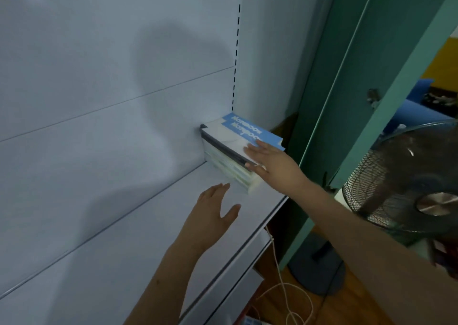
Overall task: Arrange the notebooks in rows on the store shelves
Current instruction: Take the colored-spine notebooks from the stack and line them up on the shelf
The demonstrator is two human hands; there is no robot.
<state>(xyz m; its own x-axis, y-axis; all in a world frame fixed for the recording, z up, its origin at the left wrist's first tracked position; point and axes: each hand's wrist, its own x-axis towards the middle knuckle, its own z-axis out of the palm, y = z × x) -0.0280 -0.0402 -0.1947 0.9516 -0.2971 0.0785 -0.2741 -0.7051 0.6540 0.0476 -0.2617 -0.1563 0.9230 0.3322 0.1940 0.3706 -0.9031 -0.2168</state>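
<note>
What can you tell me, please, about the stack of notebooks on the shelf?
The stack of notebooks lies flat at the right end of the white shelf, pushed back against the rear panel. The top covers are white and glossy with a blue band reading "Notebook"; the two uppermost sit slightly offset. Below them show a dark spine and pale, greenish page edges. The right hand rests on the top cover, thumb at the front corner. The left hand hovers open just in front, not touching.

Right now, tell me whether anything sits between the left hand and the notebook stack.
Nothing visible does. The left hand hovers open over bare shelf just short of the notebook stack, which the right hand touches on top.
</note>
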